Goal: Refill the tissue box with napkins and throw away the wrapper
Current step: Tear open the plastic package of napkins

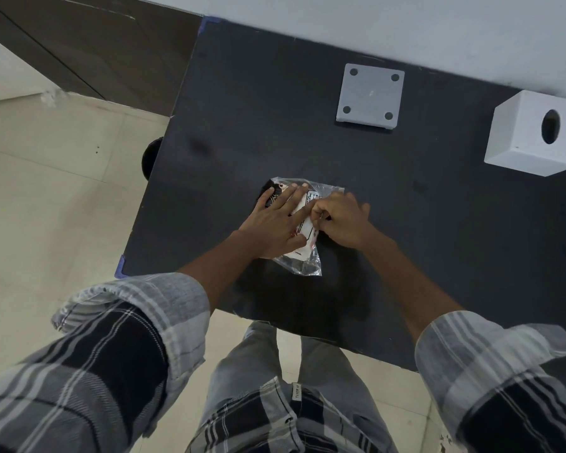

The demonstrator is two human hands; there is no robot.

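Note:
A napkin pack in a clear plastic wrapper (303,261) with printed labels lies on the black table (242,103), near its front middle. My left hand (276,217) lies flat on the pack with fingers spread, pressing it down. My right hand (343,220) pinches the wrapper at the pack's right side, fingers curled. The white cube tissue box (533,135) stands at the far right, its oval opening facing up and empty-looking. Its flat white base plate (370,96) with a hole at each corner lies apart, at the table's back middle.
A white wall runs along the table's back edge. To the left lie light floor tiles and a dark wood panel. A dark round object (151,156) shows on the floor under the table's left edge. Blue tape marks two table corners.

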